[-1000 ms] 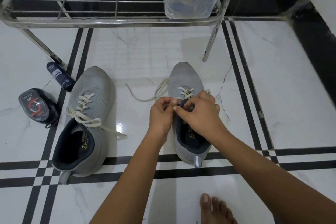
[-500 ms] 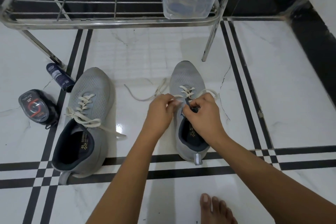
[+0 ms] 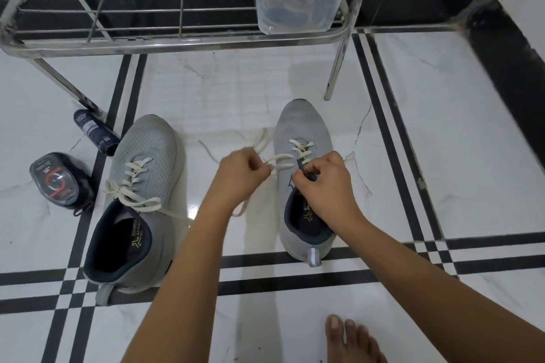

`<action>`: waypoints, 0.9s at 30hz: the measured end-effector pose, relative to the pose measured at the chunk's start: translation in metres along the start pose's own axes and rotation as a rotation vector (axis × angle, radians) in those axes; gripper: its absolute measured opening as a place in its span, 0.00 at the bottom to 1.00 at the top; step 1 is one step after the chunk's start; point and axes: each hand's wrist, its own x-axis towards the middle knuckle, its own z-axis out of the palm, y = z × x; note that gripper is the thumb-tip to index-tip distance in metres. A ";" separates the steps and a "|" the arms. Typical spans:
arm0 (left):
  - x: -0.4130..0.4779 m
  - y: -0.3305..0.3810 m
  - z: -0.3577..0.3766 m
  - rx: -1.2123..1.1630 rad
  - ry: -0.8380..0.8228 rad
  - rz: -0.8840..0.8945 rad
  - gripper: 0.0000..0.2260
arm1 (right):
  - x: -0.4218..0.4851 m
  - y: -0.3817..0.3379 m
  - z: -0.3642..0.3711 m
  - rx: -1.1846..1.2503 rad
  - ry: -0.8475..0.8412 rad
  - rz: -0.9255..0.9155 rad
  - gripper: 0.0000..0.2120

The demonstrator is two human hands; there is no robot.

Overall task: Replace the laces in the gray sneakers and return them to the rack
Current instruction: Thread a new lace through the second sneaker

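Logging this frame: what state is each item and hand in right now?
Laced sneaker: on floor, lace ends loose.
Half-laced sneaker: on floor, lacing unfinished.
Lace: threaded through front eyelets, stretched toward left hand.
Left hand: pinches lace.
Right hand: grips half-laced sneaker at tongue.
Bottle: lying on side.
Container: upright on rack, lidded.

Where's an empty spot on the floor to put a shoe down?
The widest bare floor lies right of the right sneaker, up to the black border. Another patch lies between the rack rail and the sneakers' toes. Crowded: left of the left sneaker, by the bottle and black case; a loose lace lies between the sneakers.
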 end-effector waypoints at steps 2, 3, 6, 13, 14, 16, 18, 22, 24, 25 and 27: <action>0.006 0.011 0.009 0.057 0.211 0.117 0.15 | 0.000 -0.001 -0.001 -0.034 -0.021 -0.005 0.08; 0.010 0.017 0.013 0.119 0.205 0.144 0.20 | 0.001 -0.002 -0.002 -0.043 -0.023 -0.008 0.08; 0.021 0.030 0.020 0.590 0.067 0.210 0.18 | 0.002 -0.005 -0.007 -0.032 0.000 -0.018 0.08; 0.006 0.039 0.001 0.086 0.005 0.165 0.08 | 0.021 -0.027 -0.031 0.209 -0.154 0.299 0.19; -0.003 0.046 -0.003 0.061 -0.027 0.217 0.09 | 0.026 -0.031 -0.034 0.249 -0.232 0.377 0.18; -0.016 0.053 -0.004 0.009 -0.157 0.304 0.08 | 0.036 -0.035 -0.039 0.251 -0.369 0.460 0.12; -0.022 0.056 -0.006 -0.155 -0.251 0.308 0.05 | 0.041 -0.033 -0.043 0.239 -0.436 0.480 0.08; 0.003 0.049 -0.003 0.076 -0.091 0.398 0.10 | 0.037 -0.029 -0.058 0.315 -0.546 0.488 0.07; 0.011 0.053 0.005 0.345 -0.161 0.447 0.12 | 0.034 -0.025 -0.066 0.305 -0.592 0.469 0.09; 0.012 0.054 0.009 0.398 -0.162 0.443 0.11 | 0.034 -0.022 -0.070 0.298 -0.600 0.464 0.10; 0.018 0.046 0.013 0.252 -0.091 0.352 0.09 | 0.036 -0.019 -0.081 0.307 -0.593 0.467 0.11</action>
